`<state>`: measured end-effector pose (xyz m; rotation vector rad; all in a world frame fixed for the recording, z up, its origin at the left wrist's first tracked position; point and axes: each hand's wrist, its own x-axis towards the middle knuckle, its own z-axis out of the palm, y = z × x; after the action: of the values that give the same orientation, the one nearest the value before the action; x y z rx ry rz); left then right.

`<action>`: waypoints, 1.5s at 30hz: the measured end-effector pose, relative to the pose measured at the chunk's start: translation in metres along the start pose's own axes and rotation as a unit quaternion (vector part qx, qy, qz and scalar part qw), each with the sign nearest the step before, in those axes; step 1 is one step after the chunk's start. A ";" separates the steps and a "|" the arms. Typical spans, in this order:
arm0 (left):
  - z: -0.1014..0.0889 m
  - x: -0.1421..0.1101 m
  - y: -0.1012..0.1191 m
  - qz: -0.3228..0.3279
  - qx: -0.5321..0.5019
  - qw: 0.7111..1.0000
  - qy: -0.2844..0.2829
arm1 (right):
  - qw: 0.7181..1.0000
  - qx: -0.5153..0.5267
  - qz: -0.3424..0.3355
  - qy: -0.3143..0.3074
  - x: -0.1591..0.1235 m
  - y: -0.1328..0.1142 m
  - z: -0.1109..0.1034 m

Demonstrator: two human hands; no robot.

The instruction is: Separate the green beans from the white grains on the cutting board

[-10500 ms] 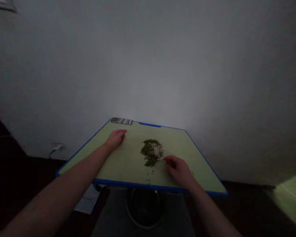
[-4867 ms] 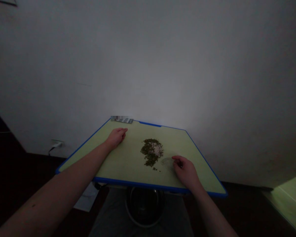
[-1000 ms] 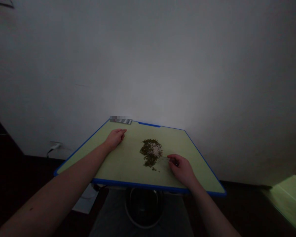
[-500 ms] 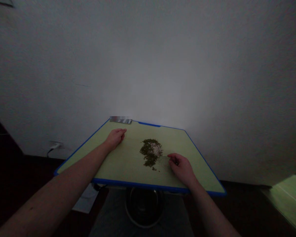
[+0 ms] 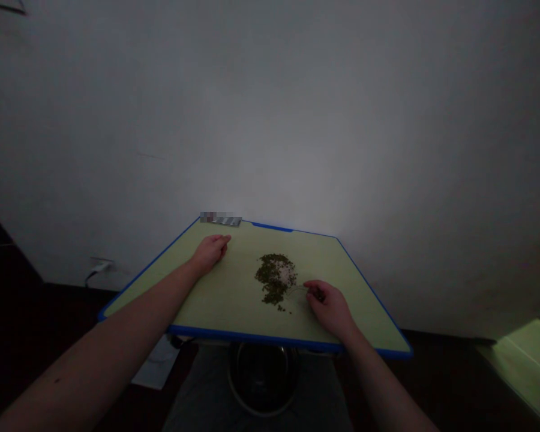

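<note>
A pale green board with a blue rim [image 5: 234, 300] lies before me in dim light. A heap of small dark green grains mixed with some pale ones [image 5: 275, 277] sits near its middle, with a few loose grains just below it. My right hand [image 5: 328, 306] rests on the board right of the heap, fingers curled in a pinch beside a faint clear round dish [image 5: 299, 294]; what the pinch holds is too small to tell. My left hand [image 5: 210, 251] lies on the board's far left part, fingers loosely together, palm down, holding nothing.
A small silvery strip [image 5: 221, 219] lies at the board's far left corner. A white wall rises right behind the board. A dark round vessel [image 5: 261, 375] stands below the front edge. A wall plug [image 5: 99, 265] is at left, and another green surface [image 5: 526, 363] at right.
Over ten seconds my right hand has stayed beside the heap, making small shifts; in the last second it moved slightly toward the heap. My left hand has not moved.
</note>
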<state>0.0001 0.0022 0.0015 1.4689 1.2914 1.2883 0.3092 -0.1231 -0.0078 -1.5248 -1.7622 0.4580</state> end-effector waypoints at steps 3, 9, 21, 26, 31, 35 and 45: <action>0.000 0.001 -0.002 -0.004 -0.003 1.000 0.001 | 1.000 -0.002 0.000 -0.008 -0.001 -0.005 0.001; -0.001 0.003 -0.006 0.003 0.009 1.000 -0.004 | 1.000 -0.021 -0.005 -0.001 -0.004 -0.014 0.003; -0.002 0.004 -0.007 0.002 0.000 1.000 0.003 | 0.997 -0.053 0.037 0.040 -0.006 0.006 -0.013; -0.002 0.002 -0.005 0.005 0.001 1.000 -0.001 | 0.999 -0.022 0.025 0.030 -0.007 -0.006 -0.005; -0.001 0.000 -0.001 -0.004 -0.003 1.000 0.003 | 0.999 -0.027 0.011 0.019 -0.008 -0.017 0.008; -0.001 -0.001 0.001 -0.003 0.006 1.000 0.004 | 0.998 -0.055 0.030 0.030 -0.008 -0.009 0.002; -0.003 0.004 -0.009 0.008 0.001 1.000 0.002 | 0.992 -0.072 0.067 0.080 -0.007 0.011 -0.024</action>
<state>-0.0047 0.0076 -0.0061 1.4816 1.2860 1.3017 0.3348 -0.1316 -0.0019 -1.7383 -1.6043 0.2709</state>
